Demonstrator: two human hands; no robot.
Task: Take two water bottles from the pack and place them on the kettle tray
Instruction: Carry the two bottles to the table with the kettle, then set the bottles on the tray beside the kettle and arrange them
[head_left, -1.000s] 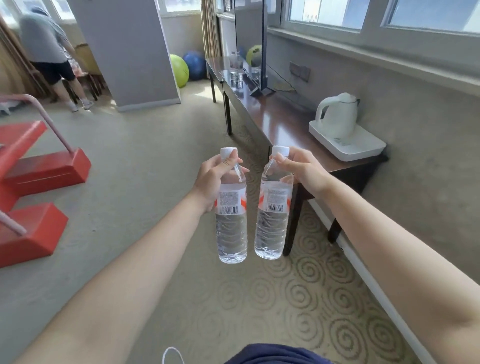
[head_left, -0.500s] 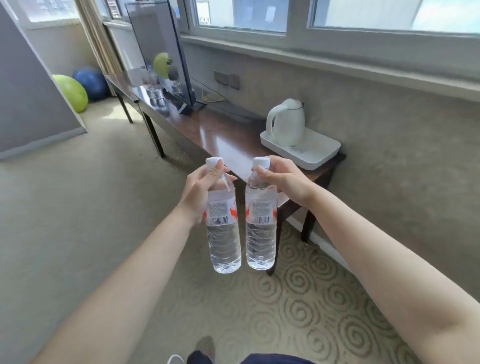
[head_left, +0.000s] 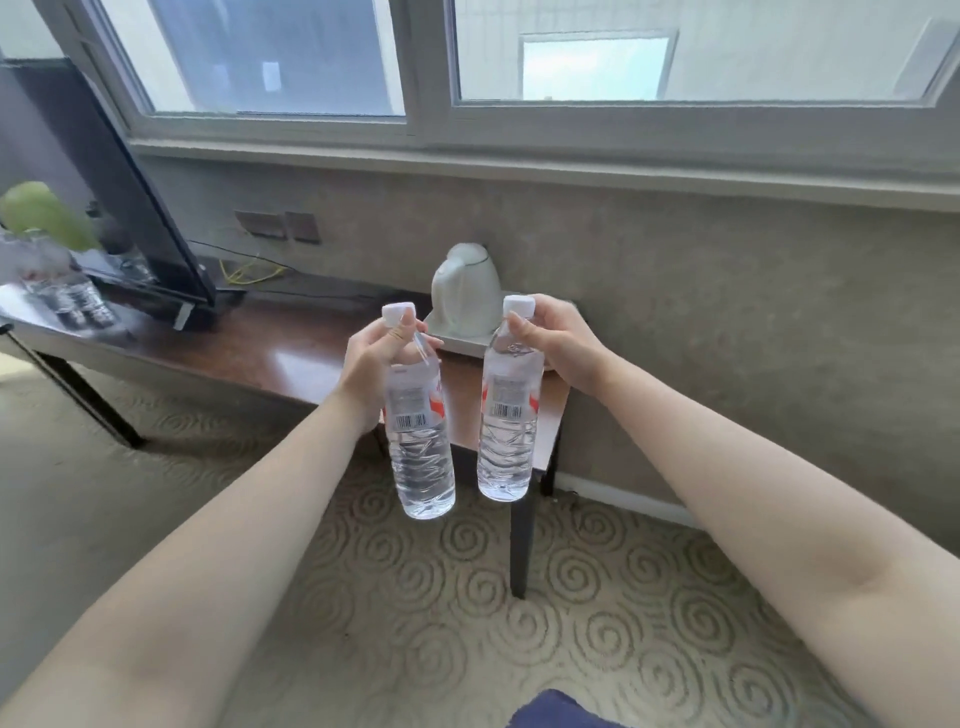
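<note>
I hold two clear water bottles by their necks, both hanging upright in the air in front of the table. My left hand (head_left: 371, 364) grips the left bottle (head_left: 420, 441). My right hand (head_left: 558, 340) grips the right bottle (head_left: 508, 431). Both have white caps and red-and-white labels with barcodes. Behind them a white kettle (head_left: 465, 291) stands on a white tray (head_left: 460, 340) at the right end of the dark wooden table (head_left: 249, 353). My hands and the bottles hide most of the tray.
A black TV screen (head_left: 111, 208) stands on the table at the left, with glasses (head_left: 78, 296) beside it and cables behind. The wall and a window sill run behind the table. Patterned carpet lies below; a table leg (head_left: 522, 540) stands under the bottles.
The view has turned right and come closer, so the kettle and tray now sit straight ahead behind the bottles. The two bottles have moved slightly apart. Both hands keep their grip.
</note>
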